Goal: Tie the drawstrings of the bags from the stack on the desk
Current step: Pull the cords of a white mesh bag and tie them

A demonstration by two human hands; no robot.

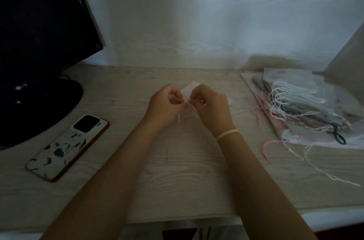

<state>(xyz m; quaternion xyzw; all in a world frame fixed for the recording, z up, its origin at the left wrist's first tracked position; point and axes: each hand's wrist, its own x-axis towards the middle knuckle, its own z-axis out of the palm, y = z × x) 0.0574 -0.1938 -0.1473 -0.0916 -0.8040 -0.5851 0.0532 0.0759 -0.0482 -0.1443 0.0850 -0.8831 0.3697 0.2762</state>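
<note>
Above the middle of the pale wood-grain desk (pixel 177 171), a thin white drawstring (pixel 179 118) is pinched between the curled left hand (pixel 164 105) and right hand (pixel 211 107) — fingertips nearly touching. The small translucent white bag (pixel 192 87) is mostly hidden behind them; the heaped stack of sheer drawstring bags (pixel 303 106) lies right.

You are looking at a pale wood-grain surface (pixel 183 171) that is running up to a wall (pixel 177 13) with the same whitish grain, where dim, cool light is falling and leaving the corners in shadow. A dark monitor (pixel 39 13) is standing at the far left on its round black base (pixel 39 106), and a phone (pixel 67 147) in a patterned case is lying face down just in front of that base, slanted toward you
</note>
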